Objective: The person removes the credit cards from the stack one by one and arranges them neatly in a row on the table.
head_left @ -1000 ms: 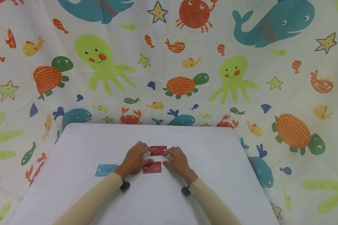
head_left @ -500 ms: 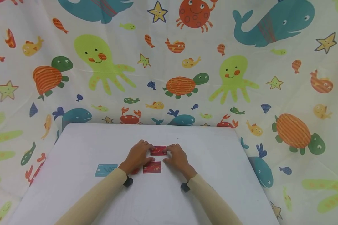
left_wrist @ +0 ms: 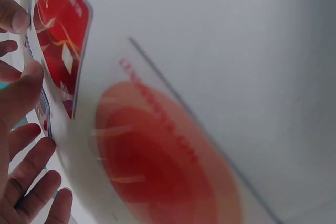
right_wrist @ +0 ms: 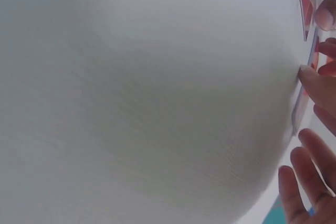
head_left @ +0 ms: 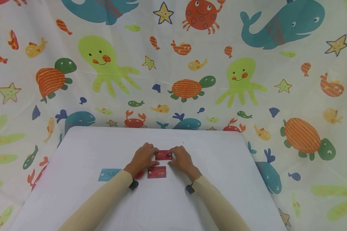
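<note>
Two red VIP cards lie flat on the white table, one behind the other. The farther red card (head_left: pixel 163 155) has its lettering upside down from here. At its left end rest the fingertips of my left hand (head_left: pixel 144 157), the other fingers spread in the left wrist view. My right hand (head_left: pixel 182 158) touches its right end, fingers loosely extended. Closer in, the second red card (head_left: pixel 157 172) reads upright, with both thumbs just beyond its far edge. A pale card with a red oval (left_wrist: pixel 157 156) is partly hidden by my left wrist in the head view.
Left of the left forearm lies a light-blue VIP card (head_left: pixel 107 175), its right end covered by the sleeve. The white table (head_left: pixel 219 154) ends at the back against a curtain (head_left: pixel 173 70) printed with sea animals.
Both hands have shifted slightly forward and closed in on the ends of the farther red card, the left one also moving right. The cards stay almost where they were.
</note>
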`<state>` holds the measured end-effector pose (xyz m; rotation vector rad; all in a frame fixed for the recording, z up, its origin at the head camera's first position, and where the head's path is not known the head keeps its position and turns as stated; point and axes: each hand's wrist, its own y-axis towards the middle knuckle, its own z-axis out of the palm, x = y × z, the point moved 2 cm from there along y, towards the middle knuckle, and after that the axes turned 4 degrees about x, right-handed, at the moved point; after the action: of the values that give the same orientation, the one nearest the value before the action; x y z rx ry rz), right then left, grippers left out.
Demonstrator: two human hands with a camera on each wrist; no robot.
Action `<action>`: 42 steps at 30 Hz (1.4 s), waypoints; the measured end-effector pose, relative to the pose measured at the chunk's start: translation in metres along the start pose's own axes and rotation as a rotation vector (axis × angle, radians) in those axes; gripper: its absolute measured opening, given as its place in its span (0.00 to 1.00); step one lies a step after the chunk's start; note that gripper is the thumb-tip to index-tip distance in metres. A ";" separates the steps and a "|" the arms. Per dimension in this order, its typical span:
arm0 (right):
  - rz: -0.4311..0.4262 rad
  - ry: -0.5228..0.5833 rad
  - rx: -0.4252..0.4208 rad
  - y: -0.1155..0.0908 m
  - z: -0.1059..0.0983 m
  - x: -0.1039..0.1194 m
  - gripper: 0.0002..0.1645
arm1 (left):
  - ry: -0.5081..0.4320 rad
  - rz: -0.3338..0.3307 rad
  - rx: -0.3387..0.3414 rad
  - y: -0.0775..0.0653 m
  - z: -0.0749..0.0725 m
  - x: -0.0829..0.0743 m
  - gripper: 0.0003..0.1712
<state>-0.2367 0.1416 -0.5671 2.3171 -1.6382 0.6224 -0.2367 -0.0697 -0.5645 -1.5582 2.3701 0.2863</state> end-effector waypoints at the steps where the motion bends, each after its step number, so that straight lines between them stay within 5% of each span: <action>1: -0.002 -0.003 0.003 0.001 0.000 0.000 0.27 | 0.001 0.002 0.002 0.001 0.000 0.000 0.39; 42: 0.000 0.061 0.001 0.006 -0.002 -0.007 0.23 | 0.025 0.012 0.008 0.011 0.000 0.001 0.32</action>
<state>-0.2451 0.1461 -0.5684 2.2757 -1.6114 0.6861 -0.2474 -0.0664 -0.5653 -1.5535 2.3974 0.2617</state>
